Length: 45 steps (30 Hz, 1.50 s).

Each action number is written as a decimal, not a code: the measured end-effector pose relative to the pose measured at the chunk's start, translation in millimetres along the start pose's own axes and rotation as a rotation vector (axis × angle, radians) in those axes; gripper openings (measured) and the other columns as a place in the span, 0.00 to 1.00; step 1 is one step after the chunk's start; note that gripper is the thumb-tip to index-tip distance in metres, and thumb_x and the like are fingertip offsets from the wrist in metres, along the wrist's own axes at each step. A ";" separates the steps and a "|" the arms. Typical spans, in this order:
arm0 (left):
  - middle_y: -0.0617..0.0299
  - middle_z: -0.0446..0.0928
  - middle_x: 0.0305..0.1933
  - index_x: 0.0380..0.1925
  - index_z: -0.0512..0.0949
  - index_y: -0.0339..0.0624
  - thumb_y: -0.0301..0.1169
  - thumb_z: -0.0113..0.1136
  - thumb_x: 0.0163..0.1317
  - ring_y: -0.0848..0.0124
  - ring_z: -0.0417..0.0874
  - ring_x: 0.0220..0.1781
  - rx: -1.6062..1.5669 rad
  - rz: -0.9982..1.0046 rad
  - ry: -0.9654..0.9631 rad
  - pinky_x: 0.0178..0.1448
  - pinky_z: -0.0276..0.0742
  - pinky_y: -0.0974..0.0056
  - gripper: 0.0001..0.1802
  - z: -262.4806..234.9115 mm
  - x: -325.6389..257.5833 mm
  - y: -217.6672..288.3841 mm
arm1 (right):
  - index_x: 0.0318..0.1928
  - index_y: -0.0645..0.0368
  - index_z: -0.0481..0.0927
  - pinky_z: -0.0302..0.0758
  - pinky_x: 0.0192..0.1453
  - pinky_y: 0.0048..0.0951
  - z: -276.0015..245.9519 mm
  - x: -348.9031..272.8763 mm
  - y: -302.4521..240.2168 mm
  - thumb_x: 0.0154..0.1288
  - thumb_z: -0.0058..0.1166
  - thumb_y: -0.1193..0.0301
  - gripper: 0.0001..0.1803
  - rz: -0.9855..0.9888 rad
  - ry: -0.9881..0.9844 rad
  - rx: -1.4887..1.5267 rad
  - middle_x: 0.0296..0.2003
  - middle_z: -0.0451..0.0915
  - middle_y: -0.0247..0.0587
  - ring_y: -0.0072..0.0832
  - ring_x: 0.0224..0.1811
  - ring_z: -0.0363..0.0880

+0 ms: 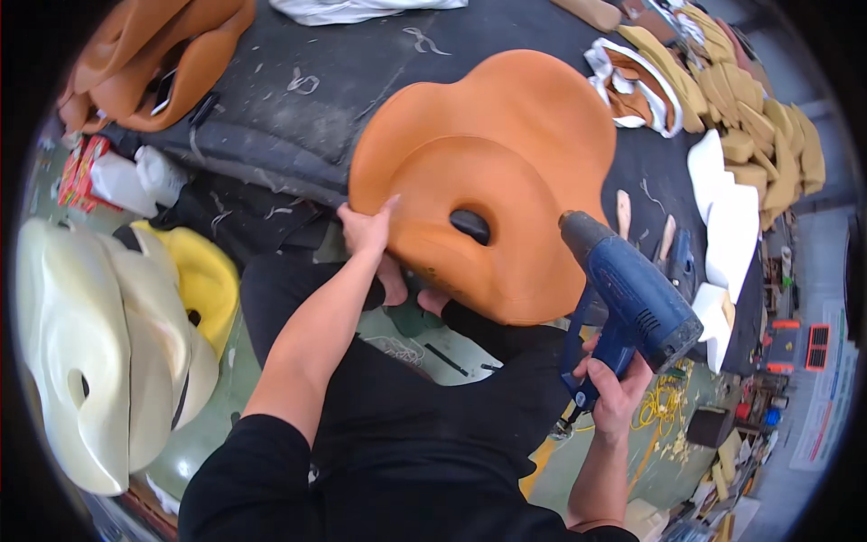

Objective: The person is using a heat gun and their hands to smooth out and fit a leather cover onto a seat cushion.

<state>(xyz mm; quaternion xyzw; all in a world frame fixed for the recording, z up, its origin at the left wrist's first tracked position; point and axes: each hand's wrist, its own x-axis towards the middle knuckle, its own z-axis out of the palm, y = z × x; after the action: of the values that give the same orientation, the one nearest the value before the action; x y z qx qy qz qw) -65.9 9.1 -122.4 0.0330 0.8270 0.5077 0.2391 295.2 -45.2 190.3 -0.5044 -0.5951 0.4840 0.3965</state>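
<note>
A large orange leather-covered seat shell (488,172) with an oval slot lies on the dark padded workbench (298,99), its near edge over my lap. My left hand (370,230) grips the shell's left edge, fingers curled under the rim. My right hand (614,388) holds a blue heat gun (632,294) by its handle. Its nozzle points up and left, close to the shell's right side.
Cream foam seat shells (99,343) and a yellow one (203,275) stack at my left. More orange covers (153,54) lie at the bench's far left. Tan foam pieces (750,108) and white foam blocks (727,217) pile on the right. Yellow cord (664,406) lies on the floor.
</note>
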 end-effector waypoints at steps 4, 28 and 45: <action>0.44 0.84 0.61 0.67 0.69 0.46 0.63 0.82 0.48 0.43 0.84 0.66 0.163 -0.035 0.033 0.68 0.77 0.43 0.54 -15.1 -3.8 26.8 | 0.59 0.72 0.75 0.83 0.40 0.31 -24.1 1.9 5.7 0.62 0.63 0.76 0.25 -0.009 0.121 -0.047 0.44 0.83 0.51 0.32 0.33 0.85; 0.38 0.70 0.73 0.79 0.54 0.43 0.61 0.81 0.52 0.35 0.76 0.71 0.448 0.198 0.173 0.70 0.76 0.36 0.64 -0.7 -4.8 59.4 | 0.55 0.71 0.77 0.84 0.39 0.29 -115.2 -36.2 49.4 0.65 0.62 0.80 0.19 -0.058 0.389 0.040 0.44 0.84 0.46 0.28 0.32 0.86; 0.37 0.74 0.71 0.72 0.57 0.30 0.53 0.84 0.54 0.41 0.83 0.63 -0.116 -0.217 -0.106 0.52 0.83 0.29 0.60 5.8 10.6 1.8 | 0.59 0.72 0.77 0.87 0.39 0.31 -117.6 -40.3 54.8 0.64 0.64 0.81 0.23 -0.028 0.355 0.111 0.46 0.85 0.48 0.28 0.36 0.86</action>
<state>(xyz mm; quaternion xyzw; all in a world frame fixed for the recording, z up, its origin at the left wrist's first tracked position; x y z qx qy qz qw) -73.1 17.8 -126.9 -0.0441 0.7812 0.5234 0.3374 427.1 -63.0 163.0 -0.5510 -0.4950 0.4138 0.5293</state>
